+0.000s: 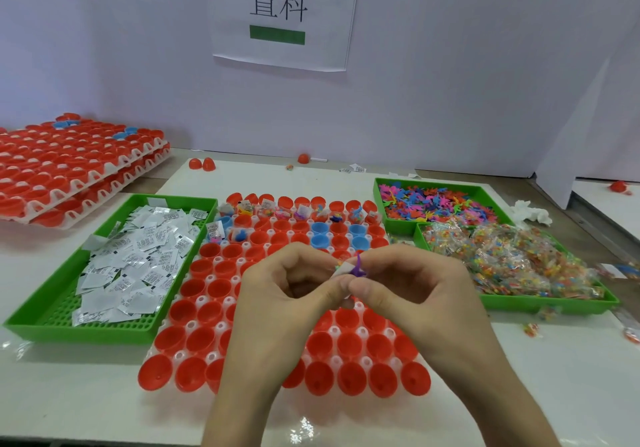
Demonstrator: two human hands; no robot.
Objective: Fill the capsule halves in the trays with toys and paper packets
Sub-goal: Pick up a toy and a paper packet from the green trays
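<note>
Red capsule halves (202, 308) packed in a clear tray (225, 303) on the counter (69, 394), directly beneath both hands. Left hand (277, 294) curled, thumb and fingertips pinching a white paper packet (341, 271). Right hand (415, 290) curled likewise, fingertips closed round a purple toy (358, 266), thumb pressed against the packet's lower edge. Toy and packet touching, held above the middle of the tray, fingertips of both hands meeting there. Beyond the hands, a few blue halves (320, 230) among the red; further still, the far row (298, 211) already holding toys and packets. Just left of the left hand, a green tray (79, 334) heaped with more white packets (138, 256). Beyond the right hand, a second green tray (377, 200) full of small coloured toys (440, 200); right of that hand, a third (540, 303) with clear bags of coloured bits (512, 256). Well beyond the left hand, stacked trays of red halves (69, 169). Loose red halves (202, 164) at the counter's far edge, near the wall.
</note>
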